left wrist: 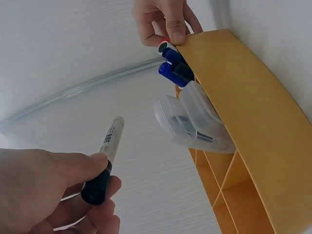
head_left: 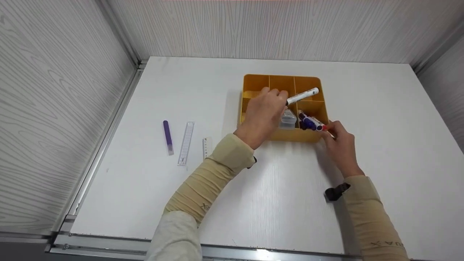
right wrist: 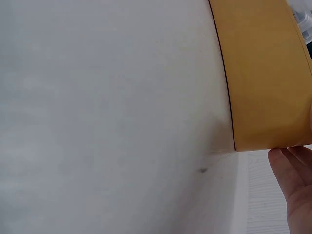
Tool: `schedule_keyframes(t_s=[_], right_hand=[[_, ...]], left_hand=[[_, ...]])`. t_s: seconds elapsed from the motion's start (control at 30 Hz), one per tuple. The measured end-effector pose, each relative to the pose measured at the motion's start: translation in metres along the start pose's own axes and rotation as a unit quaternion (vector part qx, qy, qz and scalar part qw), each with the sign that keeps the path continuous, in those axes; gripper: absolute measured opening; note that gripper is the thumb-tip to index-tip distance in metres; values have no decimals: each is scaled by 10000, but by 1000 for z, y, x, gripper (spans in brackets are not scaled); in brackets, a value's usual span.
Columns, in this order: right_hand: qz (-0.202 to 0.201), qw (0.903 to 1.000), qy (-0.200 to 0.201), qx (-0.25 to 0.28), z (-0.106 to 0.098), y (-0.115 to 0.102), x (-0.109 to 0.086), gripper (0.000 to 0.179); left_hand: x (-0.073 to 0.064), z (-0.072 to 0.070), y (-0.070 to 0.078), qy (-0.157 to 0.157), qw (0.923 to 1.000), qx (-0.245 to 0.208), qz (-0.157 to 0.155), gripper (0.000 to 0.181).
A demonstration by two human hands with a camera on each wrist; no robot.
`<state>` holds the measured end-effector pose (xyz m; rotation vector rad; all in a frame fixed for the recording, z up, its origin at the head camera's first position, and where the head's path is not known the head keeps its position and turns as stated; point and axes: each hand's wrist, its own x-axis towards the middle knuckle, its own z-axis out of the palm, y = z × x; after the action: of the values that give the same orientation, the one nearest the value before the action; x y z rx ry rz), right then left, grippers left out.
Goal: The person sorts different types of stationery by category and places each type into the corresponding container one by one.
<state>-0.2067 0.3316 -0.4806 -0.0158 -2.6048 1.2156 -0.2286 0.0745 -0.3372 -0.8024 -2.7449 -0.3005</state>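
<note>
Presently, head view: left hand (head_left: 266, 112) is above a yellow plastic divided tray (head_left: 295, 136), holding a white cylindrical marker with a black end (head_left: 303, 95). The marker slants over the tray's right-hand compartments, white end pointing away from the fingers. Right hand (head_left: 340, 145) grips the tray at its near right corner. A clear plastic container (head_left: 288, 119) sits in the near middle compartment; beside it, the near right compartment contains a cluster of blue, white and red markers (head_left: 312, 124). Left of the tray, on the white tabletop (head_left: 282, 203): a slim purple pen with a clear end (head_left: 167, 136), a long transparent ruler (head_left: 186, 143) and a short pale ruler (head_left: 205, 146), the last partly hidden by the left sleeve (head_left: 232, 152).

Left wrist view: thumb and fingers pinch the marker around its black end; marker and tray are apart. Right thumb rests against the tray's rim, next to the marker cluster.

Right wrist view: right fingertips touch the tray's outer wall near the corner; the thumb is mostly out of frame.
</note>
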Motion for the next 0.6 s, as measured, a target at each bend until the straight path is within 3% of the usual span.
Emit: schedule_keyframes(t_s=[0.3, 0.6], right_hand=[[-442, 9987, 231, -49, 3, 2, 0, 27], [-462, 9982, 373, -73, 3, 4, 0, 20]], left_hand=[[22, 9, 35, -355, 9950, 885, 301, 31], [32, 34, 62, -180, 9827, 1774, 493, 27]])
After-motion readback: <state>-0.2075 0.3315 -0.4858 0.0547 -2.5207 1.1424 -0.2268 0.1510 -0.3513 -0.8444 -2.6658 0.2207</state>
